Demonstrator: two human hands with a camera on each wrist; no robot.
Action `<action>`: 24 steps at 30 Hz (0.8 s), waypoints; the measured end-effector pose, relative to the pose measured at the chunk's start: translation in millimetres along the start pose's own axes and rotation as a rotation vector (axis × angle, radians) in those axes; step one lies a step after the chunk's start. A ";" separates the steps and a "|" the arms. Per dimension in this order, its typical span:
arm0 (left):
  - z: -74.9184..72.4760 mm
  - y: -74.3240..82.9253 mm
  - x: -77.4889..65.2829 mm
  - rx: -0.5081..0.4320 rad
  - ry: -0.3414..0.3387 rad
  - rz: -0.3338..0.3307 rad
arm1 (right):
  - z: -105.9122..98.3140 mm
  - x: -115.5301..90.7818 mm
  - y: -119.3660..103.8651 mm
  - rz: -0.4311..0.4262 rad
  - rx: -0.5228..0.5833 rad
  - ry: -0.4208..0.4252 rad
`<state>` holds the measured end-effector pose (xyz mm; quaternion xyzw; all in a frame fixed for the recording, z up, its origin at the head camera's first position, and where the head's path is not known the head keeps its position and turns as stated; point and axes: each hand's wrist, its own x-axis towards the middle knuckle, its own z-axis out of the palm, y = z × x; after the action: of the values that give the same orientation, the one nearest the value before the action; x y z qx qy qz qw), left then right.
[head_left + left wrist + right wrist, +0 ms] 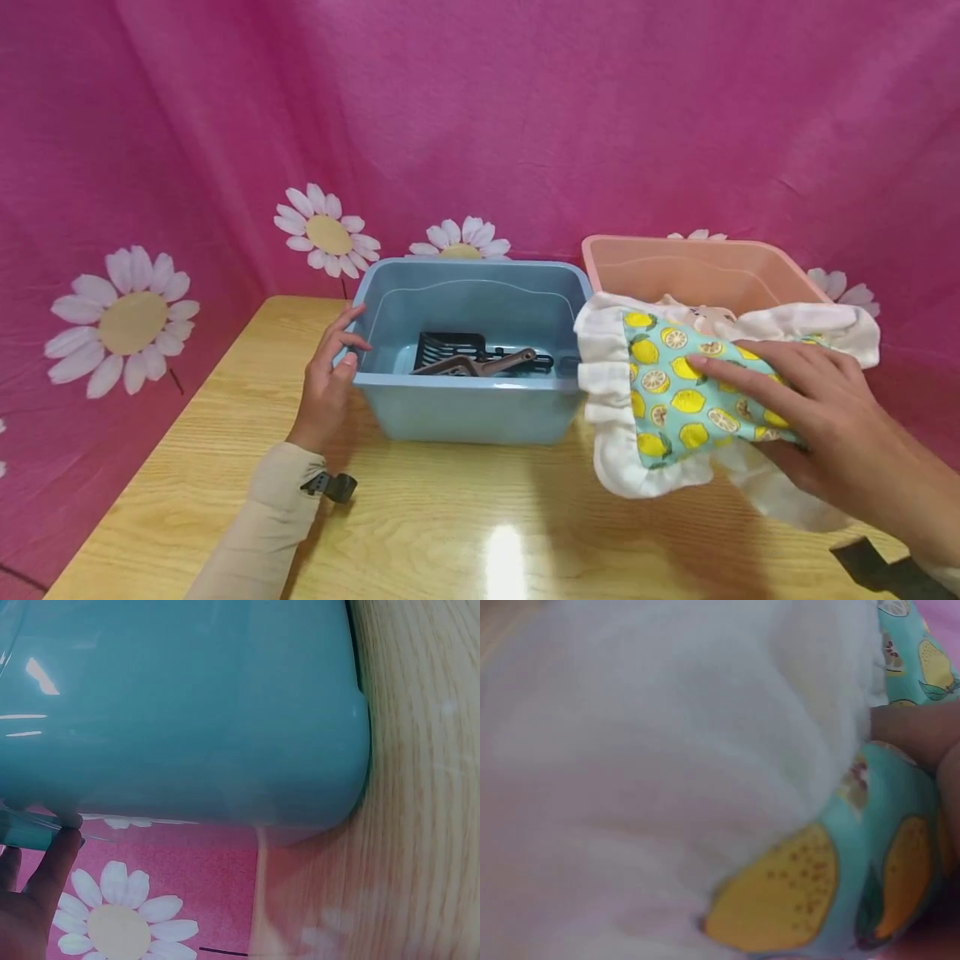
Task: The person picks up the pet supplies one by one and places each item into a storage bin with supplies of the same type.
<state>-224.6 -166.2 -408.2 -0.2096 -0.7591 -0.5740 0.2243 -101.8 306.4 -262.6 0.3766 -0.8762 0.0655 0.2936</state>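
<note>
My left hand (330, 379) grips the left rim of a blue plastic bin (472, 412); in the left wrist view its fingers (56, 866) reach the rim beside the bin's glossy wall. Inside the bin lie a black slotted scoop (450, 343) and a brown scoop (510, 362). My right hand (817, 408) holds a turquoise lemon-print cloth (675, 400) with a wide white ruffle, above the table and in front of the salmon-pink bin. The right wrist view is mostly filled by the blurred white ruffle (645, 772), with part of the hand at its right edge.
The salmon-pink bin (675, 258) stands right of the blue one, its front hidden by the cloth. A pale item (712, 315) shows partly inside it. Both bins stand on a wooden table (450, 517) against a magenta daisy-print curtain (480, 125).
</note>
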 end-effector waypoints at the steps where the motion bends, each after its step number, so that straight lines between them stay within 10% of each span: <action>1: -0.2 -0.3 0.1 0.003 -0.001 -0.003 | -0.1 1.7 6.8 0.004 -0.017 -0.003; 12: 1.1 36.8 -1.1 0.002 0.004 0.007 | -1.6 31.8 78.5 0.000 -0.201 -0.004; 24: -0.1 11.7 1.3 0.023 0.007 0.039 | 26.2 58.1 141.3 0.131 -0.291 -0.010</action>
<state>-218.9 -163.3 -398.3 -0.2197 -0.7605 -0.5617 0.2404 -244.3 361.5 -236.2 0.2723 -0.9005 -0.0449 0.3360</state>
